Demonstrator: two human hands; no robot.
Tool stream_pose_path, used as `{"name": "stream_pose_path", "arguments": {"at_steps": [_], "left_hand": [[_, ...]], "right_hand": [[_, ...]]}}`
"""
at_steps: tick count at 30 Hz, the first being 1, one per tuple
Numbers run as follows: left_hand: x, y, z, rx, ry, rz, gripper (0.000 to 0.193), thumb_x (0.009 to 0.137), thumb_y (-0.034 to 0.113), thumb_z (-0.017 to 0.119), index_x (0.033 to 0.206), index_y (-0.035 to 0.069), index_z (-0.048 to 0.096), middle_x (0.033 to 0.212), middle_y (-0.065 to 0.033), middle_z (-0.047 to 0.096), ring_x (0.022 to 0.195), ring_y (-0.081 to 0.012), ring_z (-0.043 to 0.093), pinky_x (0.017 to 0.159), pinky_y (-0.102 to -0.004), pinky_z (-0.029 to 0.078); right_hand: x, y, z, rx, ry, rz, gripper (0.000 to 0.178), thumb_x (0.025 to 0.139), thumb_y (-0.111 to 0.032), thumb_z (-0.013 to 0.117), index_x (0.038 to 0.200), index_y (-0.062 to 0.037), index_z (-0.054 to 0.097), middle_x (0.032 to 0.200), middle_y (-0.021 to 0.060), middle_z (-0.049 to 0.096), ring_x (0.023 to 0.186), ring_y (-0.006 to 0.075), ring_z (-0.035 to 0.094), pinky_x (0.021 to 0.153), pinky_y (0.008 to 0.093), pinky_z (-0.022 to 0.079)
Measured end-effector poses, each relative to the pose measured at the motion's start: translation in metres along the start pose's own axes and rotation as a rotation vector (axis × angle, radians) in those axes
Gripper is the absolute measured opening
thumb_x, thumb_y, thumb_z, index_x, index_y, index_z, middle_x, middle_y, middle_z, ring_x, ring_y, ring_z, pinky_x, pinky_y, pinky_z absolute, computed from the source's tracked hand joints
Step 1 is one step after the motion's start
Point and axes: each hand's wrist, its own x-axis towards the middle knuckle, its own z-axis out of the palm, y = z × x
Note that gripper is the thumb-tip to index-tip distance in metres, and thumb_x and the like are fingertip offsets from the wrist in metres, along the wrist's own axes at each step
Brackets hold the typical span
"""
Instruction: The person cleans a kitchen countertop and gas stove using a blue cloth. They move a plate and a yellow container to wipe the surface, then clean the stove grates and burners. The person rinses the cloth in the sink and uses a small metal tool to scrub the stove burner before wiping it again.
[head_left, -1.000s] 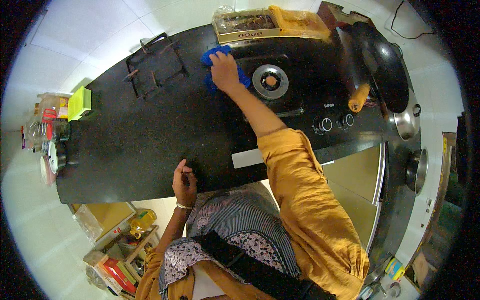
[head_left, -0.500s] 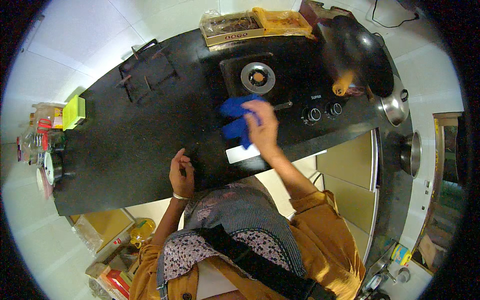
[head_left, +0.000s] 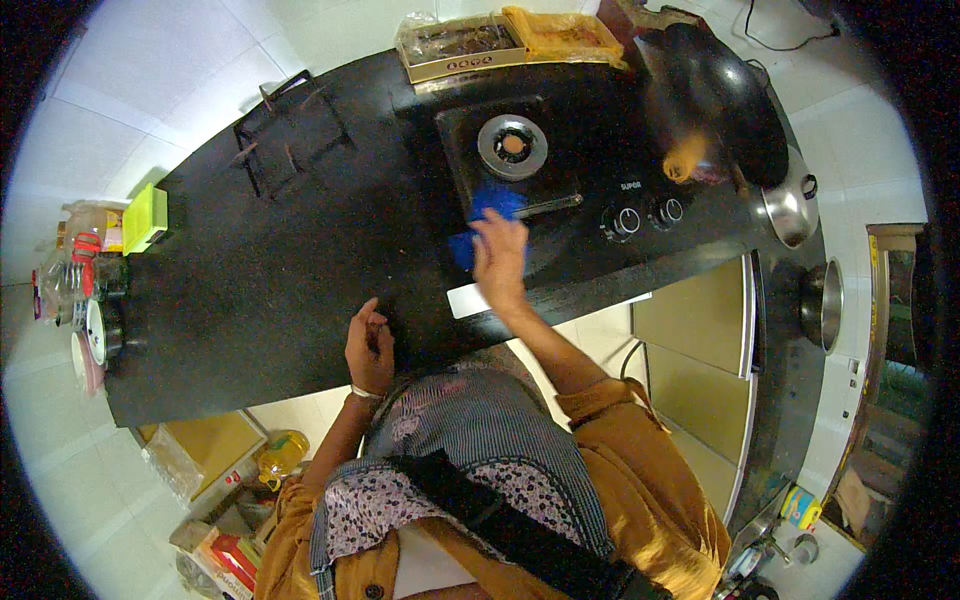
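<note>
My right hand (head_left: 502,262) presses a blue cloth (head_left: 497,203) against the black stove top (head_left: 575,250), just in front of the round gas burner (head_left: 540,150). The cloth is partly hidden under the fingers and blurred by motion. Two control knobs (head_left: 624,222) lie to the right of it. Near the counter's front edge rests my left hand (head_left: 370,350), holding nothing, its forefinger stretched and the other fingers loosely bent. A white rectangular patch (head_left: 467,302) shows at the stove's front edge, below my right wrist.
A black pan support (head_left: 292,140) sits at the back left. Shallow boxes (head_left: 465,55) line the wall. A large black wok (head_left: 725,110) and a metal lid (head_left: 790,205) stand on the right. A lime-green box (head_left: 146,218) and jars are at the far left.
My right hand has moved left and slightly nearer with the blue cloth, which is now more covered by it. My left hand has hardly moved.
</note>
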Motion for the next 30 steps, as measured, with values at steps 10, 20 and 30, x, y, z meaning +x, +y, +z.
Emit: {"name": "stream_pose_path", "arguments": {"at_steps": [10,20,30], "left_hand": [[0.012,0.004,-0.009,0.096,0.046,0.041,0.036,0.082,-0.006,0.048,0.117,-0.001,0.051,0.091,-0.0080,0.057,0.072,-0.0127,0.054,0.065,-0.0224,0.045],[-0.005,0.016,-0.023,0.082,0.136,-0.018,0.033,0.084,-0.006,0.047,0.116,-0.001,0.051,0.084,-0.0052,0.052,0.064,-0.0099,0.050,0.056,-0.0213,0.044],[-0.042,0.011,-0.036,-0.005,0.292,-0.210,0.032,0.087,0.001,0.048,0.119,0.001,0.049,0.087,-0.0015,0.053,0.070,-0.0080,0.050,0.062,-0.0192,0.042]], "right_hand": [[0.036,-0.048,0.036,0.238,0.005,-0.016,0.027,0.075,0.000,0.058,0.101,-0.0070,0.059,0.108,0.0138,0.057,0.103,0.0357,0.048,0.091,0.0443,0.037],[0.121,-0.052,0.081,0.312,0.023,-0.257,0.019,0.073,-0.001,0.059,0.091,-0.0065,0.060,0.094,0.0105,0.060,0.092,0.0300,0.053,0.083,0.0374,0.038],[0.238,0.018,0.150,-0.076,0.011,-0.349,0.027,0.078,-0.007,0.059,0.105,-0.0048,0.060,0.110,0.0155,0.055,0.103,0.0334,0.049,0.092,0.0422,0.038]]}}
